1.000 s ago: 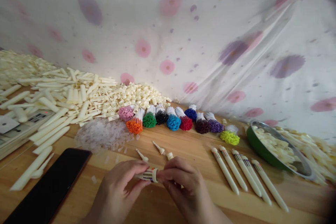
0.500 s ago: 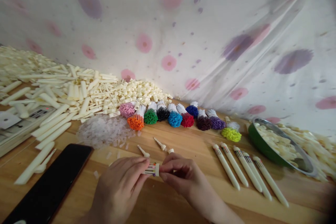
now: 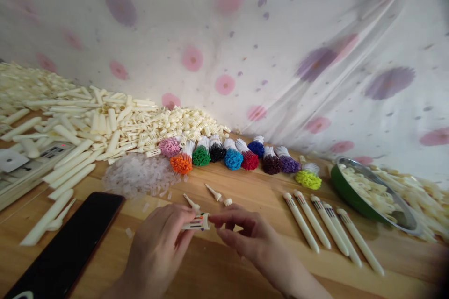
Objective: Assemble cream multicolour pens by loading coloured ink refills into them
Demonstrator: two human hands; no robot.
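In my left hand (image 3: 163, 243) is the slotted white top of a multicolour pen (image 3: 198, 222), with coloured slider bits showing in its slots. Thumb and fingers pinch it, and its end points right; the rest of it is hidden by the hand. My right hand (image 3: 245, 236) is at that end, the index fingertip against or just beside the rim. Its thumb is apart from the index finger, and I see nothing held between them. Just beyond the hands lie small cream pointed parts (image 3: 213, 192) and a short cap-like piece (image 3: 228, 202).
Bundles of coloured-tipped refills (image 3: 233, 160) stand in a row behind. Left are clear plastic tubes (image 3: 136, 175), heaped cream pen parts (image 3: 175, 124) and a black phone (image 3: 66, 247). Right are several assembled pens (image 3: 301, 224) and a green bowl (image 3: 351, 196) of cream parts.
The pen top has shifted slightly left in my left hand's grip and shows more of its slots. My right thumb and index finger have moved apart at its end.
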